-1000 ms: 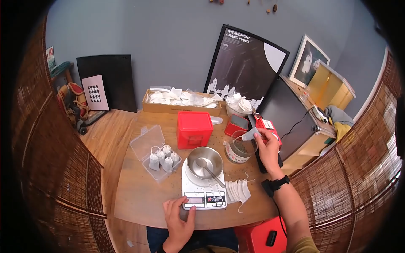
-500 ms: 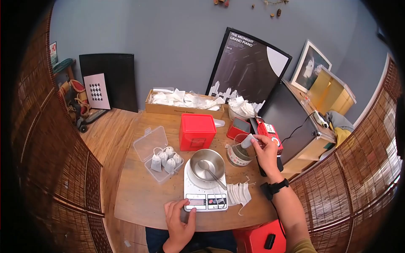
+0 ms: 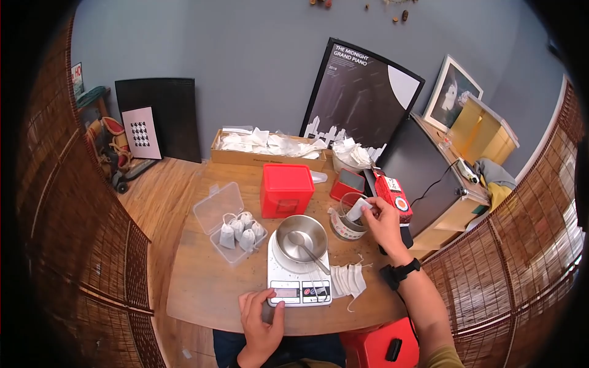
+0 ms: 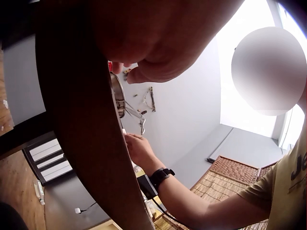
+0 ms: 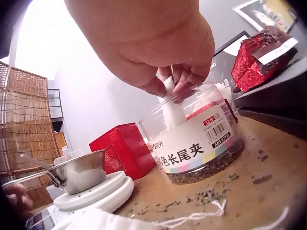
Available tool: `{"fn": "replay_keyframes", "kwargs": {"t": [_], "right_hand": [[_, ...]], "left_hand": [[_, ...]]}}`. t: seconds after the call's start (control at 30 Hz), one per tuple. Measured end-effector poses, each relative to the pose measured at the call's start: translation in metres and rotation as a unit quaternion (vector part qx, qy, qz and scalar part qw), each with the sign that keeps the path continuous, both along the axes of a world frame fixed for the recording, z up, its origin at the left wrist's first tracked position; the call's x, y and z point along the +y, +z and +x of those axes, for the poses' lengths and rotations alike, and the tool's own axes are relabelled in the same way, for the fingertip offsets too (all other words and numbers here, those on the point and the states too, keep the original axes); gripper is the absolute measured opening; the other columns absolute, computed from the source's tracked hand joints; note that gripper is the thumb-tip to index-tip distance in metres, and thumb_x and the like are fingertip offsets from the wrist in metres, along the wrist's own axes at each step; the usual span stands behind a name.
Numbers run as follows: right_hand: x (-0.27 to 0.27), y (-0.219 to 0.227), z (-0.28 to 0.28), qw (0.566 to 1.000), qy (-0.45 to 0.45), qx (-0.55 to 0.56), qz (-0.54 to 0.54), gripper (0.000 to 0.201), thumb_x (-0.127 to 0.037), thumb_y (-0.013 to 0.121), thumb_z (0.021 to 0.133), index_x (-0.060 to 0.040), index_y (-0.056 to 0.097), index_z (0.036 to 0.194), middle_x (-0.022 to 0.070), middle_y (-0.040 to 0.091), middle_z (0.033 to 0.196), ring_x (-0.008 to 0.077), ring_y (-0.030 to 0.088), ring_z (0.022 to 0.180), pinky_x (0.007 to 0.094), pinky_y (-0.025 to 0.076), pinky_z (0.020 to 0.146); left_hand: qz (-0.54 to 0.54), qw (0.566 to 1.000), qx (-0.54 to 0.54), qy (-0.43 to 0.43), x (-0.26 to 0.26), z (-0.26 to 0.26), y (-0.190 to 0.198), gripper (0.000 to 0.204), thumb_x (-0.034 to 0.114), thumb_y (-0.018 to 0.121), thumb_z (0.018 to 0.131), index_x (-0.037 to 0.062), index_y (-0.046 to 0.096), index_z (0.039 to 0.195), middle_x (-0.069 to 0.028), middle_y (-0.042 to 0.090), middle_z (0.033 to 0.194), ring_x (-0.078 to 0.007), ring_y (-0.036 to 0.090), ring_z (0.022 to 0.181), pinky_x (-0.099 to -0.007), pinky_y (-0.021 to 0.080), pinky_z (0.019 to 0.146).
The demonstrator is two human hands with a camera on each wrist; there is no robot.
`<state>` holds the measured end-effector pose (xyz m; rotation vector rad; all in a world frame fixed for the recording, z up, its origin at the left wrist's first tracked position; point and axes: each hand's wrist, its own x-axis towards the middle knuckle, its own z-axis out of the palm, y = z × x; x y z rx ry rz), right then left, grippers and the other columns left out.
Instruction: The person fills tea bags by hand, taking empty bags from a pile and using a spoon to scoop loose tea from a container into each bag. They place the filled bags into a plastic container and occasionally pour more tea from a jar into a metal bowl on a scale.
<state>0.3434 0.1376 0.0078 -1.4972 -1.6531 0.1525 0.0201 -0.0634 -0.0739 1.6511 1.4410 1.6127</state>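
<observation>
Over the clear jar (image 5: 192, 143), my right hand (image 3: 383, 222) pinches a small white scoop (image 5: 173, 114) between thumb and fingers. The scoop's lower end is down inside the jar, above dark dried leaves (image 5: 211, 163) at the bottom. My left hand (image 3: 261, 322) rests at the lower left corner of the white kitchen scale (image 3: 299, 300), fingers loosely bent, index and thumb tips at its display. On the scale sits a steel pan (image 3: 301, 228) with a spoon (image 3: 300, 242) leaning in it. Flat white drawstring bags (image 3: 348, 280) lie right of the scale.
Filled bags (image 3: 236, 232) sit in an open plastic box (image 3: 208, 211) at left. Behind the pan stands a red canister (image 3: 287, 191). A cardboard box (image 3: 264, 159) of white bags and an open red tin (image 3: 348, 184) are farther back. Leaf crumbs (image 5: 206, 196) litter the table by the jar.
My right hand has brought the scoop from above the jar's rim down into it, tilting it more upright. The left hand stays at the scale. The head view has shifted slightly.
</observation>
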Motion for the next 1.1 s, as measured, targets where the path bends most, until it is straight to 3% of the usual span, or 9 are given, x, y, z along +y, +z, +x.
{"fn": "replay_keyframes", "kwargs": {"t": [0.07, 0.4, 0.47, 0.73, 0.83, 0.9, 0.97, 1.03, 1.1], "right_hand": [[-0.003, 0.009, -0.004, 0.998, -0.002, -0.038, -0.047, 0.02, -0.014, 0.08, 0.098, 0.002, 0.079, 0.111, 0.0069, 0.069, 0.073, 0.013, 0.062, 0.064, 0.0312, 0.051, 0.063], [0.003, 0.01, -0.004, 0.999, -0.007, -0.045, -0.025, 0.021, -0.016, 0.078, 0.1, 0.0031, 0.078, 0.108, 0.0106, 0.069, 0.073, 0.0157, 0.062, 0.063, 0.0332, 0.048, 0.06], [0.003, 0.011, -0.01, 0.992, -0.039, 0.019, 0.121, 0.019, -0.016, 0.077, 0.1, 0.0025, 0.078, 0.106, 0.0111, 0.069, 0.073, 0.0156, 0.06, 0.062, 0.0333, 0.047, 0.06], [-0.002, 0.009, -0.004, 0.998, -0.014, -0.016, 0.051, 0.018, -0.016, 0.077, 0.101, 0.0019, 0.079, 0.106, 0.0062, 0.061, 0.068, 0.0117, 0.052, 0.06, 0.0324, 0.043, 0.058], [-0.005, 0.014, -0.012, 0.991, -0.045, -0.009, 0.128, 0.017, -0.015, 0.076, 0.102, 0.0012, 0.079, 0.106, 0.0034, 0.061, 0.069, 0.0088, 0.05, 0.061, 0.0306, 0.042, 0.058], [-0.005, 0.009, -0.007, 0.998, -0.026, -0.011, 0.054, 0.016, -0.014, 0.076, 0.102, 0.0011, 0.08, 0.106, 0.0042, 0.063, 0.072, 0.0079, 0.05, 0.062, 0.0298, 0.042, 0.059], [-0.006, 0.01, -0.012, 0.988, -0.055, 0.02, 0.142, 0.015, -0.012, 0.077, 0.102, 0.0017, 0.08, 0.107, 0.0043, 0.065, 0.074, 0.0075, 0.051, 0.063, 0.0294, 0.042, 0.059], [-0.004, 0.01, -0.009, 0.989, -0.048, 0.015, 0.139, 0.016, -0.013, 0.077, 0.102, 0.0023, 0.079, 0.107, 0.0037, 0.066, 0.074, 0.0077, 0.052, 0.064, 0.0294, 0.043, 0.06], [-0.004, 0.004, 0.0, 0.997, -0.047, 0.012, 0.055, 0.018, -0.014, 0.078, 0.101, 0.0027, 0.08, 0.106, 0.0035, 0.067, 0.074, 0.0084, 0.054, 0.066, 0.0296, 0.044, 0.061]], "left_hand": [[0.012, 1.0, 0.002, 0.002, 0.001, 0.001, -0.001, 0.037, -0.003, 0.079, 0.088, -0.0004, 0.069, 0.124, -0.013, 0.072, 0.106, -0.0308, 0.059, 0.103, -0.0392, 0.049, 0.088], [0.008, 1.0, 0.003, 0.002, 0.001, 0.001, -0.002, 0.038, -0.004, 0.079, 0.087, -0.0004, 0.069, 0.124, -0.0131, 0.072, 0.107, -0.0306, 0.059, 0.102, -0.0393, 0.049, 0.089], [0.011, 1.0, 0.003, 0.002, 0.001, 0.001, -0.002, 0.037, -0.004, 0.079, 0.088, -0.0004, 0.069, 0.123, -0.0131, 0.072, 0.106, -0.0303, 0.059, 0.102, -0.039, 0.049, 0.089], [0.007, 1.0, -0.001, 0.005, 0.0, 0.001, -0.002, 0.036, -0.004, 0.078, 0.089, -0.0005, 0.069, 0.123, -0.0125, 0.071, 0.105, -0.03, 0.059, 0.101, -0.0384, 0.049, 0.088], [0.008, 1.0, -0.002, 0.002, 0.002, 0.001, -0.001, 0.036, -0.004, 0.078, 0.089, -0.0004, 0.069, 0.123, -0.0124, 0.071, 0.106, -0.0301, 0.059, 0.101, -0.0385, 0.05, 0.089], [0.004, 1.0, 0.0, 0.001, -0.001, 0.0, 0.0, 0.036, -0.003, 0.079, 0.089, -0.0003, 0.069, 0.123, -0.0124, 0.071, 0.106, -0.0301, 0.059, 0.102, -0.0385, 0.05, 0.089], [-0.002, 1.0, -0.01, 0.0, 0.0, 0.001, 0.002, 0.036, -0.003, 0.081, 0.088, 0.0003, 0.07, 0.122, -0.014, 0.073, 0.105, -0.0364, 0.061, 0.101, -0.0437, 0.049, 0.092], [-0.004, 1.0, -0.012, 0.003, 0.001, 0.001, 0.003, 0.036, -0.003, 0.08, 0.088, 0.0004, 0.069, 0.122, -0.0138, 0.073, 0.105, -0.0361, 0.061, 0.101, -0.0436, 0.049, 0.092], [-0.011, 1.0, -0.01, -0.002, -0.001, 0.0, 0.001, 0.036, -0.003, 0.08, 0.088, 0.0005, 0.069, 0.122, -0.0136, 0.073, 0.104, -0.0359, 0.061, 0.101, -0.0435, 0.049, 0.092]]}}
